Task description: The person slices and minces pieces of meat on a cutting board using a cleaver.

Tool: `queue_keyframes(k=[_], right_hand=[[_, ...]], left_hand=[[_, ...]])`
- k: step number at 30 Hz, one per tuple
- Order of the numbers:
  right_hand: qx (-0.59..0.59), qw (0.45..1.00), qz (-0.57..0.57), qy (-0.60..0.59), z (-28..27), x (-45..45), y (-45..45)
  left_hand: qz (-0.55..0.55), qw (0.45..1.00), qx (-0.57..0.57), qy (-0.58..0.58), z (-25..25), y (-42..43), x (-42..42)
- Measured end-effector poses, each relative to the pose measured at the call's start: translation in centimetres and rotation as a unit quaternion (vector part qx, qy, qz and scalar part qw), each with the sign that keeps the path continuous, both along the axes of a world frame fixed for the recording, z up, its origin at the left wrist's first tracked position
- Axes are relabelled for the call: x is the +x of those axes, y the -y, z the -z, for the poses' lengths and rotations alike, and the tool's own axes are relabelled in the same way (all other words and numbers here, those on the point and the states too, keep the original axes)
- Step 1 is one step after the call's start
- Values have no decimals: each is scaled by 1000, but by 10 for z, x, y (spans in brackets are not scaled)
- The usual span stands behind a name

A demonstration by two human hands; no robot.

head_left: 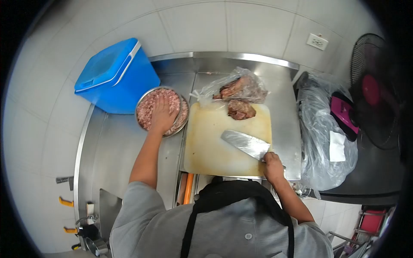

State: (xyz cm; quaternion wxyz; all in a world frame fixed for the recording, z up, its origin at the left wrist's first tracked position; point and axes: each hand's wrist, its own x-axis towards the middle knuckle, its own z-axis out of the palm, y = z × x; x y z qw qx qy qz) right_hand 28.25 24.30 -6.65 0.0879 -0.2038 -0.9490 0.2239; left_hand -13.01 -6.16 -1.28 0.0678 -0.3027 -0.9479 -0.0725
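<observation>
My left hand [162,117] lies with its fingers stretched out on chopped meat [148,105] in a round metal bowl [137,112]. Another round metal container with chopped meat [183,115] shows partly from beneath that bowl's right side. My right hand [273,165] is closed round the handle of a broad-bladed cleaver [246,143], whose blade rests flat over the right part of a yellowed white cutting board [206,150]. A dark piece of meat [241,110] sits at the board's far edge. Just behind it, a clear plastic bag [258,88] holds larger meat pieces [235,87].
A blue cooler [116,77] with its lid on stands at the back left of the steel counter [116,142]. To the right are a large clear plastic bag [318,142], a pink and black iron [343,114] and a dark fan [371,90]. A tiled wall backs the counter.
</observation>
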Motion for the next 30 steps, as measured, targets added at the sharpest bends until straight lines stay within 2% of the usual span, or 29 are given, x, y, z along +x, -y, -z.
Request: queue_keyframes(k=[3, 5, 6, 8, 9, 11, 12, 13, 15, 16, 18, 19, 21, 22, 23, 25, 26, 27, 28, 29, 30], right_hand=[[1, 1000, -7, -11, 6, 4, -4], [1, 1000, -2, 1, 5, 6, -4], [-4, 1000, -2, -1, 5, 6, -3], [-10, 1000, 0, -4, 5, 7, -3], [-4, 1000, -1, -1, 4, 7, -3], [2, 1000, -7, 3, 4, 6, -2], [11, 1000, -3, 3, 6, 4, -3], [18, 1000, -2, 4, 8, 4, -2], [17, 1000, -12, 13, 5, 5, 0], [17, 1000, -7, 16, 3, 3, -1], [14, 1000, -6, 11, 1, 2, 0], [12, 1000, -3, 8, 2, 2, 1], [25, 999, -21, 6, 6, 2, 0], [21, 1000, -16, 15, 8, 2, 0], [18, 1000, -5, 23, 9, -1, -2], [23, 1000, -2, 2, 5, -4, 2], [27, 999, 3, -17, 3, 0, 4], [42, 999, 1, -12, 4, 0, 4], [45, 999, 3, 7, 6, -1, 4], [48, 999, 6, 24, 6, -1, 3], [50, 998, 18, 29, 3, -1, 4]], left_hand=[[0, 1000, -20, 6, -18, -6, 14], [2, 985, 142, 99, -24, 7, 0], [12, 986, 138, 95, -32, 9, -4], [-54, 980, 169, 91, -48, 15, -9], [-53, 980, 167, 91, -48, 21, -18], [-27, 989, 136, -47, -43, 32, -36], [-24, 977, 207, -46, -46, 32, -32], [-34, 977, 204, -45, -50, 31, -24], [-83, 993, 79, 13, -57, 33, -18], [-89, 993, 81, 10, -54, 36, -24], [24, 959, 267, -90, -40, 46, -35], [16, 960, 266, -90, -37, 50, -39], [5, 971, 235, 47, -31, 60, -45], [-64, 976, 196, 74, -50, 53, -27], [-66, 975, 200, 72, -50, 57, -31], [-39, 951, 307, -14, -47, 51, -31], [-31, 951, 308, -2, -41, 47, -28], [-50, 978, 185, -84, -58, 38, -10], [-66, 982, 62, -168, -71, 24, -1], [-52, 983, 69, -162, -73, 7, 0], [10, 972, 146, -187, -72, -9, 2]])
